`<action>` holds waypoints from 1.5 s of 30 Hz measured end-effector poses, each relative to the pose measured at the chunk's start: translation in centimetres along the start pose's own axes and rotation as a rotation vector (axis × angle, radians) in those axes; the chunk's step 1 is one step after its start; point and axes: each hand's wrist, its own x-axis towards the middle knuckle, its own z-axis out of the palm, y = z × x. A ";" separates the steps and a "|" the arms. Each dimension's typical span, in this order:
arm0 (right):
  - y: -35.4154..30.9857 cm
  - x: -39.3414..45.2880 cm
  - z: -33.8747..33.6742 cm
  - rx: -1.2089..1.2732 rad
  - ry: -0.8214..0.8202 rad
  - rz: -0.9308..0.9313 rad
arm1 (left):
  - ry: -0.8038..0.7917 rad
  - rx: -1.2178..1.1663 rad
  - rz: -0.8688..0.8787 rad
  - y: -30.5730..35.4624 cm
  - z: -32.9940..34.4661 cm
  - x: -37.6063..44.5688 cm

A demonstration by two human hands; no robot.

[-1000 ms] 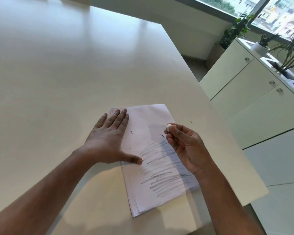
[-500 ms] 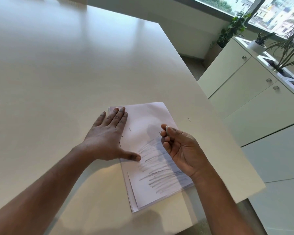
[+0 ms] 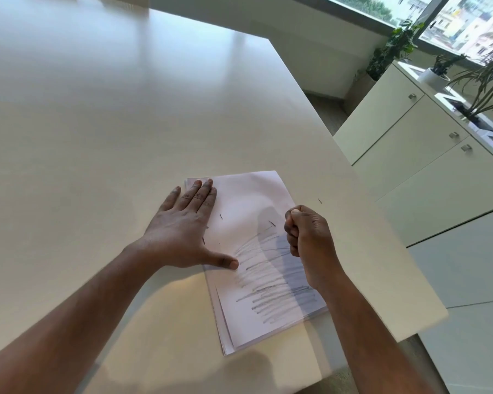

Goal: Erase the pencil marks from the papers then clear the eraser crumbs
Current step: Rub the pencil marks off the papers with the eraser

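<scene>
Papers (image 3: 256,211) lay in a thin stack near the tabletop's (image 3: 125,123) right edge. They looked light and slippery, so the flat left hand (image 3: 187,226) pressed them down. The right hand (image 3: 305,234) was curled tight above the pencil marks (image 3: 268,280); any eraser inside stayed hidden.

- One stack of papers (image 3: 248,200) on one desk (image 3: 125,123).
- Two hands: left hand (image 3: 182,231), right hand (image 3: 308,237).
- Three cabinet handles (image 3: 453,135).
- Three potted plants (image 3: 396,49) near the window.
- A few dark crumbs (image 3: 221,216); exact number is unclear.
</scene>
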 end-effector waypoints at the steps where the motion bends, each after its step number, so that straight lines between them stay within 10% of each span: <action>1: 0.1 0.1 0.0 -0.059 -0.002 -0.026 | -0.001 0.000 0.000 0.0 0.0 0.0; 34: 2.9 -3.0 2.4 -0.079 0.098 -0.121 | -0.023 -0.027 0.003 -1.7 -0.9 -1.9; 41: -1.2 -5.4 7.9 0.685 -0.403 0.227 | -0.042 -0.044 -0.027 -1.7 -0.9 -1.7; 45: -0.8 -3.7 8.0 0.795 -0.287 0.351 | -0.033 -0.055 -0.026 -1.6 -0.9 -1.7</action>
